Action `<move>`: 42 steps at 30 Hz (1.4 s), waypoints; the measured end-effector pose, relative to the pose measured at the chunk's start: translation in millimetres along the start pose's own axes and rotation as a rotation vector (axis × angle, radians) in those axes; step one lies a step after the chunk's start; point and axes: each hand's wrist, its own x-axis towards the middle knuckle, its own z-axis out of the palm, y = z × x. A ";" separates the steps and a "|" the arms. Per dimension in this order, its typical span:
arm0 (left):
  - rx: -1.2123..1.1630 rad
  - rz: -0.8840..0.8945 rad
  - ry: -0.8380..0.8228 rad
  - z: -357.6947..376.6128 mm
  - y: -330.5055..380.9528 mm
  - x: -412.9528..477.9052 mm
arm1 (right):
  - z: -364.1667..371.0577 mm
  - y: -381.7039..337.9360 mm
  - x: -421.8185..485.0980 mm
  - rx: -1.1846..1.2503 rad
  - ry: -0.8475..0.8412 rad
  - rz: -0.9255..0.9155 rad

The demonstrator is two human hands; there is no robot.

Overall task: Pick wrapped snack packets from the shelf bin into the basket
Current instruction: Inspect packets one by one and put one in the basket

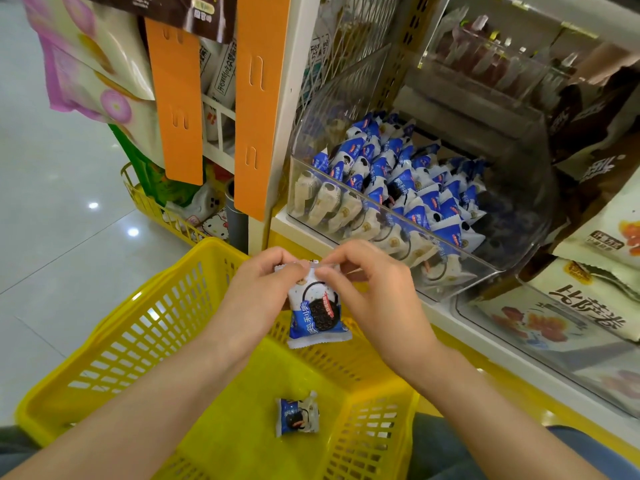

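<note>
A blue-and-white wrapped snack packet [316, 313] with a dark cookie picture hangs above the yellow basket [114, 344]. My left hand [258, 289] and my right hand [374, 289] both pinch its top edge, thumbs and fingertips meeting at the seal. A second, similar packet [297, 413] lies on the basket floor below. The clear shelf bin [512, 244] to the upper right holds several of the same packets [408, 178], standing in rows.
Orange hanging strips [258, 109] and a white shelf post stand left of the bin. Another yellow basket [152, 206] with goods sits on the tiled floor behind. Larger snack bags [571, 317] fill the clear bin to the right. My knees show at the bottom edge.
</note>
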 end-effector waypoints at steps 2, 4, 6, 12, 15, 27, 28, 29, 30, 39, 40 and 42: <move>-0.031 -0.033 0.005 0.1 -0.1 0.8 | 1.2 -2.3 -2.7 -0.174 0.012 -0.135; -0.020 -0.041 0.022 1.0 -0.9 1.2 | 1.3 -2.9 -3.0 -0.229 0.048 -0.153; 0.059 -0.057 0.082 0.1 -3.2 2.7 | 0.7 -2.9 -1.7 -0.191 0.102 -0.098; -0.047 -0.310 -0.036 -2.9 5.9 5.6 | -3.2 1.1 1.8 0.027 0.194 0.008; -0.191 -0.333 -0.087 -5.9 8.7 4.2 | -1.6 -0.4 1.2 0.042 0.132 -0.033; 0.053 0.062 -0.036 -4.5 7.9 -1.3 | 2.0 0.1 1.7 0.186 0.021 0.125; 0.052 0.062 -0.036 -4.6 7.5 -1.1 | 2.2 -1.1 1.5 0.189 0.015 0.111; 0.046 0.061 -0.033 -4.6 7.4 -1.1 | 2.2 -2.3 1.3 0.180 0.017 0.090; 0.033 0.059 -0.031 -4.5 7.0 -1.3 | 1.8 -3.2 1.4 0.156 0.026 0.061; 0.110 -0.087 0.061 -6.1 5.4 0.5 | -0.4 -3.2 -1.7 0.022 0.131 -0.037; 0.114 -0.174 0.057 -7.1 6.3 2.8 | -0.9 -2.4 -2.0 0.016 0.146 -0.062; -0.014 -0.328 -0.027 -8.1 9.6 4.2 | -1.8 -0.4 -3.1 0.012 0.145 -0.138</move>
